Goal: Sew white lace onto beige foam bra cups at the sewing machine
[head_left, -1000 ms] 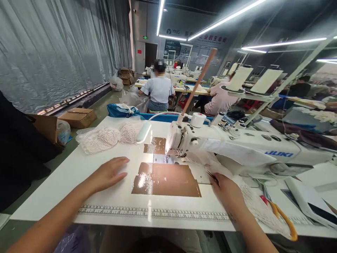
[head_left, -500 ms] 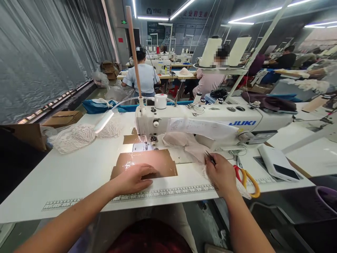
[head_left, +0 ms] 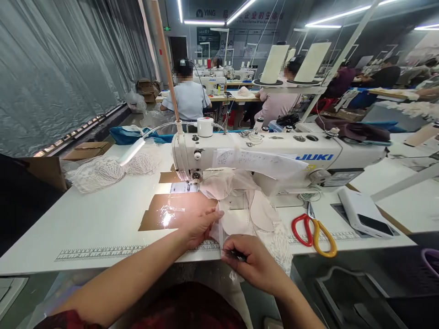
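My left hand (head_left: 202, 224) is closed, pinching the pale edge of a sheer beige lace bra piece (head_left: 262, 210) in front of the sewing machine (head_left: 254, 155). The piece has smooth cup-shaped panels and lace, and it spreads from under the machine arm to the table's front edge. Close by on the right, my right hand (head_left: 245, 258) is closed around dark, slim tweezers (head_left: 236, 254), mostly hidden by my fingers. Their tips are at the fabric edge; whether they grip it I cannot tell. A shiny brown sheet (head_left: 164, 212) lies left of my left hand, before the needle.
Red and yellow-handled scissors (head_left: 313, 230) lie to the right, beside a white box-shaped device (head_left: 363, 212). More lace cups (head_left: 109, 169) rest at the left under a lamp (head_left: 132, 151). A printed ruler (head_left: 103, 252) runs along the front edge. Other people sit at machines beyond.
My left hand has moved right across the brown sheet and taken hold of the fabric. My right hand has brought the tweezers and fabric left and toward me. The view has turned right.
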`<state>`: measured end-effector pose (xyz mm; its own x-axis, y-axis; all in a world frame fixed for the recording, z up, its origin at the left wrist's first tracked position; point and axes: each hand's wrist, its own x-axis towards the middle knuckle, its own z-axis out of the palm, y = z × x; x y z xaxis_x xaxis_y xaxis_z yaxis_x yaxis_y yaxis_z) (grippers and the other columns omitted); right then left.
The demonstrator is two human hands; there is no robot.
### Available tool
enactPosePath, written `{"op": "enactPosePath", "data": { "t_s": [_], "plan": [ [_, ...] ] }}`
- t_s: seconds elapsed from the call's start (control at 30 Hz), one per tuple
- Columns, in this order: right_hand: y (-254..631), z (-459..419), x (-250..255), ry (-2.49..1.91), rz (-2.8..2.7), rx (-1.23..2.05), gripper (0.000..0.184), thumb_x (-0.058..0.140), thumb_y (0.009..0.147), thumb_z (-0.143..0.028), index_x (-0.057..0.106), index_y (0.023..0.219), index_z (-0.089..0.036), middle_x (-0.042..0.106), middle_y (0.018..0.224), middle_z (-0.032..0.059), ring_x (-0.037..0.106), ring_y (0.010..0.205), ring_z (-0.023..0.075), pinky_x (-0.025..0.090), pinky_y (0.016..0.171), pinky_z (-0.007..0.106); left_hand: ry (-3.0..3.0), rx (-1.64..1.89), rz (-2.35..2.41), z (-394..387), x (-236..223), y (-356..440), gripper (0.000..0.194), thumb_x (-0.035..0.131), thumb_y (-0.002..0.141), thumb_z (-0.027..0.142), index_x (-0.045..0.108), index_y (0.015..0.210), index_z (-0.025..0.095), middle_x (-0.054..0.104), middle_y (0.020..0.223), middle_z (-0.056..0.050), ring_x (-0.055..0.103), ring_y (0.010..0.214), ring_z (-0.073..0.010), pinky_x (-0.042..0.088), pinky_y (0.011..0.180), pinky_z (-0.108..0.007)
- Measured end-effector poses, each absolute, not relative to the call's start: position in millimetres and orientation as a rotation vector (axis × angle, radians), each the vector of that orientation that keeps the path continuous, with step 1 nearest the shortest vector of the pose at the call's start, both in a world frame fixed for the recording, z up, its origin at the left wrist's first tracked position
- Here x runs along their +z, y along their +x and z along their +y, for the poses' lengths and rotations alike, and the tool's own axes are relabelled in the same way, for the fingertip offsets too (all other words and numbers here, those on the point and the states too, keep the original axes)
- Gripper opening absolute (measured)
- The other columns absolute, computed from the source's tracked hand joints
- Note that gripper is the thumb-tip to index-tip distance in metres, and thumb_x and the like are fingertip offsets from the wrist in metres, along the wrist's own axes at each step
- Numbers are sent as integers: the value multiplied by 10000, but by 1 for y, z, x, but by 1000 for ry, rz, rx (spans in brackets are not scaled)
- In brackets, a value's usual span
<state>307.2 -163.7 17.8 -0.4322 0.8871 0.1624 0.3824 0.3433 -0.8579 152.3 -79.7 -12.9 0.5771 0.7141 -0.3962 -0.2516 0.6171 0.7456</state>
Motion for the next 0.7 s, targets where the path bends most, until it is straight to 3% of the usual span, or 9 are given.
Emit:
{"op": "enactPosePath", "data": {
  "t_s": [0.13,0.3,0.47,0.57,0.7],
  "plan": [
    [312,-170,17,-795,-1774,1294,227,624,816,-339,541,670,-187,496,617,-32,433,570,91,324,556,224,646,526,687,-78,-8,142,448,818,636,387,662,951,110,672,788,-67,636,700,-154,507,701,-259],
    [312,-184,8,-712,-1325,1581,394,675,704,-525,481,575,-206,450,570,-17,404,516,112,307,513,254,769,536,461,-93,-3,118,556,864,567,363,676,1039,136,658,995,-89,616,920,-178,473,836,-265],
    [306,-193,4,-808,-1120,1679,444,747,591,-549,467,536,-209,435,543,-20,392,507,118,303,514,260,876,556,532,-116,-1,86,327,850,593,369,693,743,125,641,706,-34,579,644,-114,458,647,-223],
    [299,-191,0,-921,-1084,1668,405,757,602,-517,514,585,-194,458,577,-17,396,534,112,286,517,250,982,558,553,-124,7,62,316,834,610,384,706,740,127,644,706,-31,566,646,-115,438,622,-217],
    [287,-186,-7,-1148,-1040,1690,374,727,666,-523,569,690,-184,407,560,-47,288,487,69,198,476,223,1086,679,617,-121,25,24,282,798,658,389,718,755,136,645,700,-29,558,629,-115,432,615,-230]
  ]
}}
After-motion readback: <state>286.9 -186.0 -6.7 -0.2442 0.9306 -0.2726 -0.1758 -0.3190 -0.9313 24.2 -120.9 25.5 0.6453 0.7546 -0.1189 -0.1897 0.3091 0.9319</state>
